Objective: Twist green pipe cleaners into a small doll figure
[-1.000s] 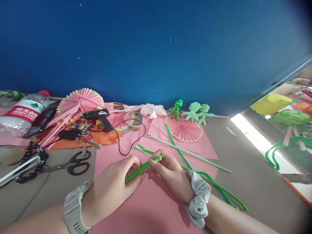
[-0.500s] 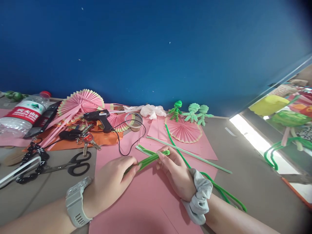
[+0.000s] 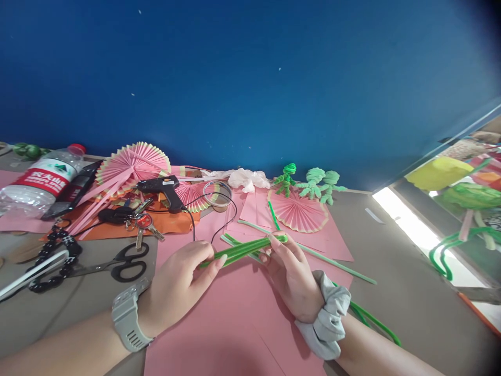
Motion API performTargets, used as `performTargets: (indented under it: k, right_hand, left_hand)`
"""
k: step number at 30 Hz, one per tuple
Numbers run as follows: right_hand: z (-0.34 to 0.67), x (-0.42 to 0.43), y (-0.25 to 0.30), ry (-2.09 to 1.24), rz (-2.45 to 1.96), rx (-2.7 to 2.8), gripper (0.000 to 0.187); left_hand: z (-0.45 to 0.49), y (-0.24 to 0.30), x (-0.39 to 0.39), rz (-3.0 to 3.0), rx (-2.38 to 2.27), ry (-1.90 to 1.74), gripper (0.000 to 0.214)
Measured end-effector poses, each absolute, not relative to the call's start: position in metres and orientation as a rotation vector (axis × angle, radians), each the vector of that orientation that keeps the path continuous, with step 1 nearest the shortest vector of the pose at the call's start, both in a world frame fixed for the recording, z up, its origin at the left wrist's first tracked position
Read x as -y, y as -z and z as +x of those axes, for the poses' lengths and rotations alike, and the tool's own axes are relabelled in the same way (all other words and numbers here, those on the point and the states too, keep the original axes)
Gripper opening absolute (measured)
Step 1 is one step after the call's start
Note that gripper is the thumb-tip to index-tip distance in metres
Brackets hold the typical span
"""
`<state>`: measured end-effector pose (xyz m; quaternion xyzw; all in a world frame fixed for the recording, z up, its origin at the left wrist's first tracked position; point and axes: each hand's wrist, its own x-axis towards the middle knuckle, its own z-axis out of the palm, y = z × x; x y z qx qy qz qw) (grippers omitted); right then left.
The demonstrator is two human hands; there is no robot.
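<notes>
Between my two hands runs a bundle of folded green pipe cleaners [image 3: 245,250], tilted up to the right above the pink paper [image 3: 219,324]. My left hand [image 3: 183,279] pinches its lower left end between thumb and fingers. At the upper right end, my right hand [image 3: 291,271] closes thumb and fingertips on the bent tip. Pale green pipe cleaners [image 3: 336,266] lie on the paper behind my right hand, and darker green ones [image 3: 378,326] curve out past its wrist. Several small green pipe-cleaner figures [image 3: 287,180] stand at the back by the blue wall.
A hot glue gun [image 3: 160,188] with its cord, keys [image 3: 144,222] and black scissors [image 3: 125,261] lie to the left. Farther left is a plastic bottle [image 3: 45,180]. Pink pleated paper fans [image 3: 135,162] and a tape roll [image 3: 217,194] sit along the back.
My right hand has shifted slightly right and up along with the bundle's tip. More of the bundle's length now shows between my hands. The whole view has moved slightly.
</notes>
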<state>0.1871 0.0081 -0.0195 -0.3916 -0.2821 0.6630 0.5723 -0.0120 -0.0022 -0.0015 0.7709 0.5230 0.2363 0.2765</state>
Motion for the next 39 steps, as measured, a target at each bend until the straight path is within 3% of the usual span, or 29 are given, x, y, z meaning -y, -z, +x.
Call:
performTargets:
  k: [12, 16, 23, 26, 31, 39]
  right_hand:
    - [0.187, -0.007, 0.023, -1.566, -0.938, 0.624, 0.021]
    - [0.188, -0.008, 0.024, -1.582, -0.906, 0.626, 0.020]
    - [0.185, -0.005, 0.018, -1.621, -0.907, 0.713, 0.016]
    - [0.185, -0.003, 0.015, -1.704, -0.882, 0.807, 0.016]
    - [0.189, -0.007, 0.018, -1.754, -0.836, 0.877, 0.014]
    - [0.190, -0.003, 0.019, -1.772, -0.861, 1.295, 0.014]
  left_hand:
    - [-0.016, 0.001, 0.004, 1.858, -1.362, -0.853, 0.007]
    - [-0.016, 0.002, 0.006, 1.820, -1.338, -0.841, 0.011]
    - [-0.014, 0.002, 0.000, 1.348, -1.231, -1.169, 0.021]
    - [-0.015, -0.008, -0.002, 1.397, -1.124, -0.887, 0.023]
    - [-0.014, -0.021, -0.001, 1.107, -0.467, -0.214, 0.040]
    - [-0.006, -0.003, 0.006, 0.978, -0.671, -0.312, 0.033]
